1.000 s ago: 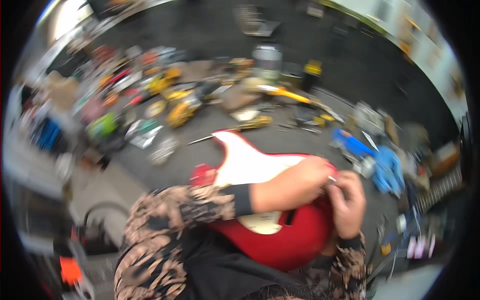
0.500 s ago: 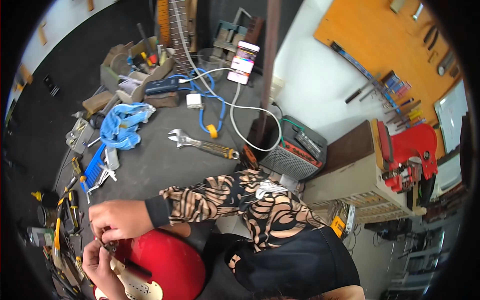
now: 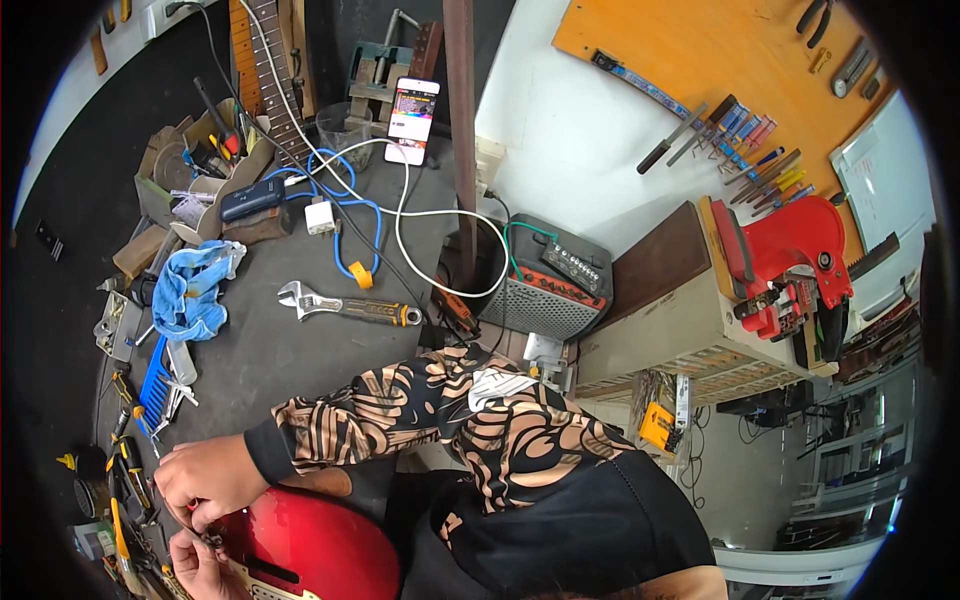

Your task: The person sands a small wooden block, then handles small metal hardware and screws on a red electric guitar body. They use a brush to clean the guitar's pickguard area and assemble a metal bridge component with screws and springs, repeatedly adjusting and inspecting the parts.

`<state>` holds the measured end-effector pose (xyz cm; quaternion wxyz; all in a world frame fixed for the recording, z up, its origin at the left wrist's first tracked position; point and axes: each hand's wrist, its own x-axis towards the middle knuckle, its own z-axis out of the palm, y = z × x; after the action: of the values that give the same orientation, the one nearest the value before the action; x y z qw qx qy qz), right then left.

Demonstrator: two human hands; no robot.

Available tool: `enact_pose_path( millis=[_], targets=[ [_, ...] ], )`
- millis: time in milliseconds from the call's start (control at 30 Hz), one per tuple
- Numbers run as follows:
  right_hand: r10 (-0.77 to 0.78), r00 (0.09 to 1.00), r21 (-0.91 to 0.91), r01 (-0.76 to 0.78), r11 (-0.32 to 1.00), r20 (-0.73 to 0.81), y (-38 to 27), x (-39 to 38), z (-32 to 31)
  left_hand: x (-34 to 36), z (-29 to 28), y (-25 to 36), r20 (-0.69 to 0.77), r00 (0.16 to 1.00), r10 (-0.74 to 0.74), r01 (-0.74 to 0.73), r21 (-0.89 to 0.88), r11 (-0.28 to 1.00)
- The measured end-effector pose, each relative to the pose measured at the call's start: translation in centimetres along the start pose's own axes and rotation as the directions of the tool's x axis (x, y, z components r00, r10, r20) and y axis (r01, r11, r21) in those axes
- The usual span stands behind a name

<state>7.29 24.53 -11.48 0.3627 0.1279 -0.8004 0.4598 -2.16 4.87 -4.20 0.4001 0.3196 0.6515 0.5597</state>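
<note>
A red guitar body with a cream pickguard lies at the lower left, partly out of view. My right hand is closed in a pinch over its upper left end, at a small metal part. My left hand is just below, fingers curled on that same part, which is largely hidden by fingers. Beyond my hands lie a blue plastic tool and several hand tools.
An adjustable wrench, blue cloth, phone, coiled cables and tool box are on the dark bench. To the right stand a small amplifier, cabinet with red machine and orange tool board.
My view has swung far to the right since a second ago, bringing the amplifier and tool board in and shifting the guitar down-left. Both hands remain together at the guitar's end.
</note>
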Motion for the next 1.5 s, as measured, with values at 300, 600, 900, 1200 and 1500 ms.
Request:
enact_pose_path(
  millis=[300,600,900,1200,1500],
  targets=[
    [-0.032,0.999,0.084,0.03,0.996,0.016,-0.5,0.3,-0.5,0.1,-0.6,-0.9,-0.172,0.978,-0.116,0.118,0.001,0.993],
    [0.007,0.999,-0.004,-0.007,1.0,0.033,-1.0,0.1,-0.6,-0.4,-0.3,-0.6,-0.145,0.989,-0.036,0.021,-0.105,0.994],
    [0.173,0.985,0.112,-0.174,0.978,0.015,-1.8,0.0,-0.4,-0.2,-1.2,-2.0,-0.147,0.96,0.24,-0.205,0.217,0.954],
    [0.257,0.966,0.031,-0.257,0.966,-0.011,-2.0,-0.6,-0.5,-0.3,0.5,-0.9,0.125,0.734,0.667,-0.574,0.639,0.512],
    [0.085,0.996,-0.168,-0.087,0.982,-0.023,-3.6,0.1,-2.2,1.0,0.2,-1.2,0.053,0.769,0.637,-0.52,0.631,0.576]
  ],
)
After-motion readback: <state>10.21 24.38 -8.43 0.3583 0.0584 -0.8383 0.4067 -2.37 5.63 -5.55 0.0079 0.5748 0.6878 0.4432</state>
